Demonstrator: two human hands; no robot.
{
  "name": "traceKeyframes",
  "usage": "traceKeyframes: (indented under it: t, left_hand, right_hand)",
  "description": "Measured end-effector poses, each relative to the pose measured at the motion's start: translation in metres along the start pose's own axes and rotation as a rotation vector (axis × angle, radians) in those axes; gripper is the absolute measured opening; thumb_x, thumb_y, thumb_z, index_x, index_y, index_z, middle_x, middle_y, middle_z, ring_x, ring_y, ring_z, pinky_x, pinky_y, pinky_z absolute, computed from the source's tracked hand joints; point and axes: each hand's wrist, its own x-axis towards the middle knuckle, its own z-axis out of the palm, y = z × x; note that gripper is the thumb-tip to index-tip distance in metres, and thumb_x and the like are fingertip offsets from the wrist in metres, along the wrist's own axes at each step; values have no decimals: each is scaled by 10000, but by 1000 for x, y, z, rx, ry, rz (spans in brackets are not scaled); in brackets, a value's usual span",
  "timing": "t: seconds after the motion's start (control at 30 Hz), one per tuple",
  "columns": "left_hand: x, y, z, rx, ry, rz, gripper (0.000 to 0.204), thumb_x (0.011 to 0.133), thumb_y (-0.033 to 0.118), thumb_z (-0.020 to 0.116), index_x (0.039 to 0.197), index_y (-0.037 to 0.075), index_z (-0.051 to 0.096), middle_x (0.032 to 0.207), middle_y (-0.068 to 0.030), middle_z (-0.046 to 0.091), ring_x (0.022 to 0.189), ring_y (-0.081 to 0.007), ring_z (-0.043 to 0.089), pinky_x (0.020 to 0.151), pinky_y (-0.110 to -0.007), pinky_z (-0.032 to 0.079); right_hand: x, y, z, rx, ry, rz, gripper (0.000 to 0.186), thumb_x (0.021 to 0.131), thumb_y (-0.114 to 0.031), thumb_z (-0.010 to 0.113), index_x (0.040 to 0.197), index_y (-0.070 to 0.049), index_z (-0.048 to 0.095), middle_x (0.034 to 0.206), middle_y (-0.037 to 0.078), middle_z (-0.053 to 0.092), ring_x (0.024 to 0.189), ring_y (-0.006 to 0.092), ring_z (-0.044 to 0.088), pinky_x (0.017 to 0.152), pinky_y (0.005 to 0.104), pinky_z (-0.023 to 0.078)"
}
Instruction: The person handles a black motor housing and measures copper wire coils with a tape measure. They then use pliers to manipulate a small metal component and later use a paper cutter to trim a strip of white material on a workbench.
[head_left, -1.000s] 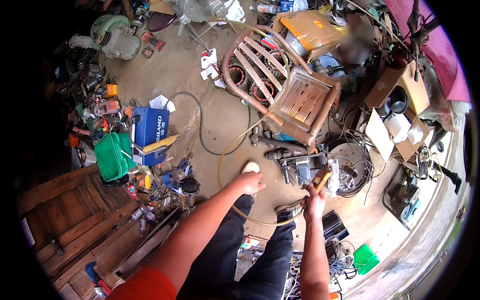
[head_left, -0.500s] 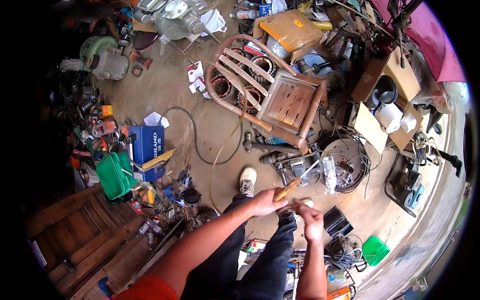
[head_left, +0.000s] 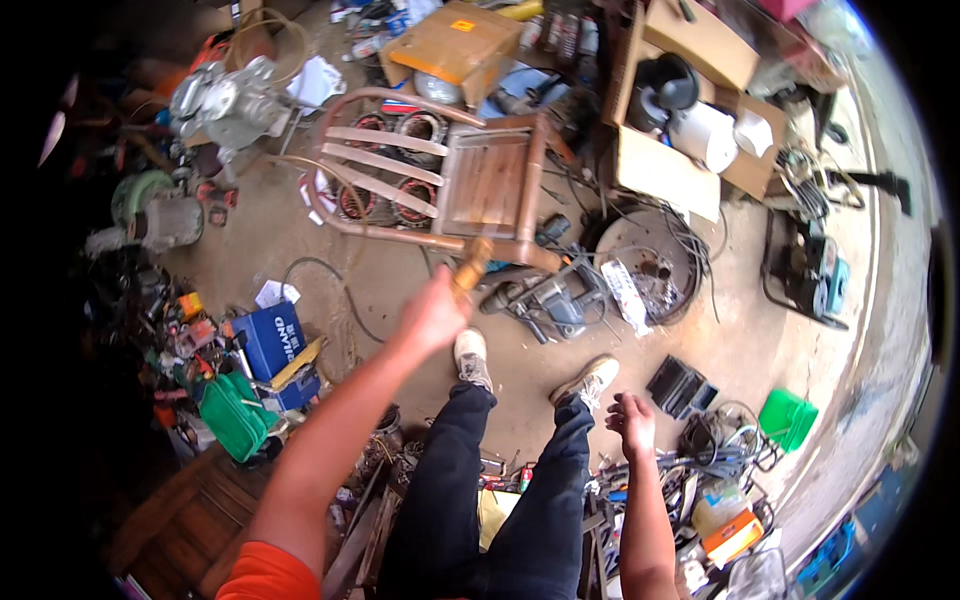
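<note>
The left hand (head_left: 432,312) is closed around a yellowish-brown, elongated tool (head_left: 471,267), blurred, its far end overlapping the lower rail of a brown wooden chair (head_left: 487,185) with a curved, slatted back; whether tool and chair touch, I cannot tell. The right hand (head_left: 633,425) hangs well apart, fingers loosely curled and parted, with nothing visible in its grasp.

The chair takes up the space ahead of the left hand, and red-and-black ring-shaped motor parts (head_left: 413,200) show between its slats. Just beside its lower corner, a grey corded power tool (head_left: 565,308) lies on the tan concrete floor (head_left: 235,275), near a white printed packet (head_left: 626,297) at the edge of a round, grey-brown metal pan (head_left: 622,238) that holds small metal pieces. Loose black cables (head_left: 692,250) crowd the pan's right side.

Near the right hand are a black rectangular plastic case (head_left: 682,387) and, farther right, a bright green plastic container (head_left: 787,420). On the left, a blue box (head_left: 268,338) stands beside a green plastic tub (head_left: 236,415).
</note>
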Motion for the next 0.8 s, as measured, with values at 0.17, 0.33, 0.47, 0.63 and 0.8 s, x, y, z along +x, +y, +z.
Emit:
traceKeyframes:
  t: [0.17, 0.33, 0.47, 0.63, 0.8]
  left_hand:
    - [115, -3, -54, 139, 386, 155, 846, 706, 526, 689, 1214, -86, 403, 1119, -295, 554, 1058, -395, 552, 912, -430, 436]
    - [91, 21, 23, 218, 174, 327, 710, 780, 382, 669, 1276, -54, 409, 1283, -275, 449, 1211, -379, 429, 1002, -407, 359]
    - [15, 11, 120, 346, -45, 216, 707, 752, 255, 700, 1297, -52, 370, 1279, -285, 417, 1207, -406, 406, 1012, -423, 333]
    - [-54, 32, 203, 930, 207, 254, 813, 720, 152, 696, 1373, -19, 243, 1390, -327, 217, 1276, -457, 292, 1045, -446, 287]
    - [-58, 87, 309, 556, -179, 123, 712, 729, 180, 699, 1323, -11, 355, 1356, -264, 340, 1222, -371, 409, 981, -408, 379]
  right_hand:
    - [16, 59, -50, 22, 21, 91, 331, 910, -288, 544, 1040, 14, 579, 802, 98, 626, 601, 148, 589, 553, 255, 487]
    - [27, 126, -153, 157, 257, 219, 320, 903, -301, 547, 1002, 1, 578, 779, 106, 635, 545, 162, 589, 493, 277, 488]
    - [68, 189, -238, 59, 447, 279, 363, 855, -294, 602, 1036, 20, 594, 768, 115, 644, 517, 148, 611, 455, 270, 475]
    - [175, 184, -331, -526, 485, 76, 419, 815, -268, 603, 1108, 29, 564, 941, 256, 634, 954, 382, 603, 879, 409, 460]
    - [281, 153, -405, -630, 681, -24, 446, 784, -263, 662, 1100, 36, 562, 969, 228, 631, 938, 324, 613, 837, 393, 471]
